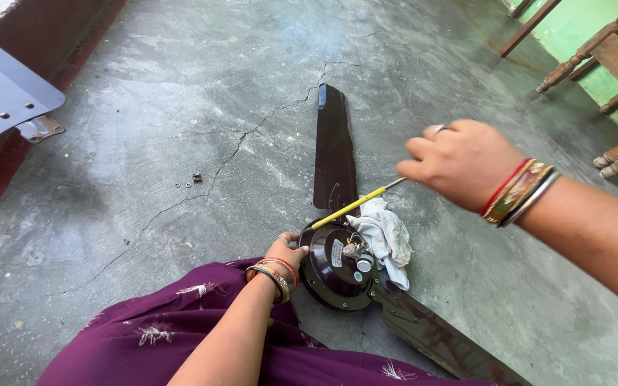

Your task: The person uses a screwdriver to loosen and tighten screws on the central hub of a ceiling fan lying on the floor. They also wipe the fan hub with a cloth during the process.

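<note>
Cracked concrete floor (180, 107); hands (459, 163) steady glossy round fan motor (334, 275).

Even, soft daylight lit the scene; shadows were faint. The concrete floor (180, 107) showed a pale sheen at top. Right hand (463, 163) slightly motion-blurred; wide-angle stretching at edges.

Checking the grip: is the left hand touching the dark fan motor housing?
Touching. The head view shows the left hand with its fingers pressed on the fan motor housing's left edge.

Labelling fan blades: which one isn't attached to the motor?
The pale grey metal blade at top left, lying apart by the wall; both dark brown blades join the motor hub.
</note>
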